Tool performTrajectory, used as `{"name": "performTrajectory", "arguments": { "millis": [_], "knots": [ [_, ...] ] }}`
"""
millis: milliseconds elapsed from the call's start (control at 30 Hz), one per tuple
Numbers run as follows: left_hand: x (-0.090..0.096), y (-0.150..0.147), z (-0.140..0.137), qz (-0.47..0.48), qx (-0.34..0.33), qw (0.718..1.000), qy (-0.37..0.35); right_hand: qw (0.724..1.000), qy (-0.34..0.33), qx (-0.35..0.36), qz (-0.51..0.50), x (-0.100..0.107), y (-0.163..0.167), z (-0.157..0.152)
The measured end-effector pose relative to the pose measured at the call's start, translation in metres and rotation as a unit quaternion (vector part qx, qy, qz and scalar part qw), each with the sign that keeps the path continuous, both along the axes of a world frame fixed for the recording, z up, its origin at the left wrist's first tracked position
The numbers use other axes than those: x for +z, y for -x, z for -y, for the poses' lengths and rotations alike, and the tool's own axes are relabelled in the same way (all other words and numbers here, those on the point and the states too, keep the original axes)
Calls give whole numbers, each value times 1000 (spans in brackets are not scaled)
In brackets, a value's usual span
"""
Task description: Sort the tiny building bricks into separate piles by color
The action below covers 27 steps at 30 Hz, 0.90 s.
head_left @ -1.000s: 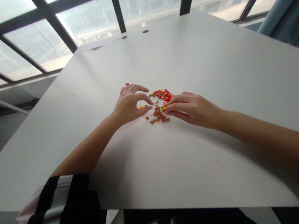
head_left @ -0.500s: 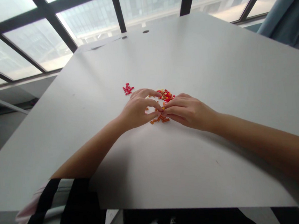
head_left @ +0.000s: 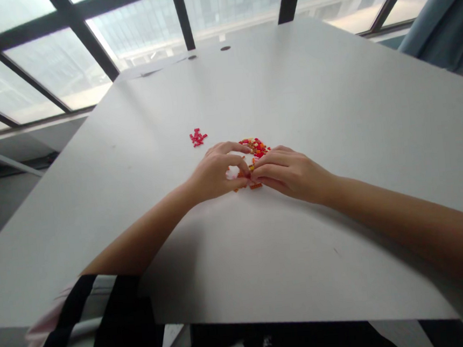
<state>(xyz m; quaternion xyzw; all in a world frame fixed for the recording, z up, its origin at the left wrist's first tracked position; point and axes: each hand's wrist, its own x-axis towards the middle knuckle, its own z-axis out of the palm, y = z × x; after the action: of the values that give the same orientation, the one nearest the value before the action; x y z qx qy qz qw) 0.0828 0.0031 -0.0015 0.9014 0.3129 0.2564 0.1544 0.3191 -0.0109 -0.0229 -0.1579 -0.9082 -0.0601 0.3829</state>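
Observation:
My left hand (head_left: 217,169) arches over the loose bricks, its thumb and index finger pinched together on a tiny orange-red building brick (head_left: 248,176). Against those fingertips come the closed fingers of my right hand (head_left: 290,171), which grip a small brick mostly hidden by them. A yellow brick (head_left: 251,167) shows just above where the fingertips meet. Orange bricks (head_left: 256,186) lie on the table below, partly covered by both hands. Behind the hands is a mixed pile of red, orange and pale yellow bricks (head_left: 258,147).
A separate small heap of red bricks (head_left: 198,137) lies beyond my left hand. Everything rests on a large white table (head_left: 239,259). Two dark round holes (head_left: 225,48) are near its far edge, by framed windows. A blue curtain (head_left: 441,20) hangs at the right.
My left hand has shifted slightly down and its fingertips now sit lower, over the orange bricks. My right hand stays almost in place, its fingertips still touching the left ones.

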Motion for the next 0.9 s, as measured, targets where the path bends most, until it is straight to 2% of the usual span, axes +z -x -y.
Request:
{"name": "performTrajectory", "arguments": {
  "millis": [133, 300, 367, 433, 533, 600, 733, 900],
  "knots": [
    [0, 0, 1, 22, -18, 999, 18, 1000, 14, 20, -10, 0, 1, 1],
    [1, 1, -1, 27, -19, 999, 19, 1000, 30, 5, -8, -3, 0, 0],
    [0, 6, -7, 15, 24, 1000, -13, 1000, 29, -8, 0, -5, -1, 0],
    [-2, 16, -16, 3, 114, 991, -69, 999, 29, -16, 9, -6, -1, 1],
    [-10, 40, -34, 0, 281, 949, -146, 999, 32, -8, 17, -8, 0, 2],
    [-17, 58, -45, -10, 343, 925, -161, 999, 38, -3, 21, -9, 0, 3],
    [-30, 80, -59, -47, 377, 915, -135, 998, 47, -1, 33, -9, 1, 5],
    [-31, 79, -58, -98, 392, 910, -91, 999, 39, 7, 29, -8, 1, 5]
  ]
}}
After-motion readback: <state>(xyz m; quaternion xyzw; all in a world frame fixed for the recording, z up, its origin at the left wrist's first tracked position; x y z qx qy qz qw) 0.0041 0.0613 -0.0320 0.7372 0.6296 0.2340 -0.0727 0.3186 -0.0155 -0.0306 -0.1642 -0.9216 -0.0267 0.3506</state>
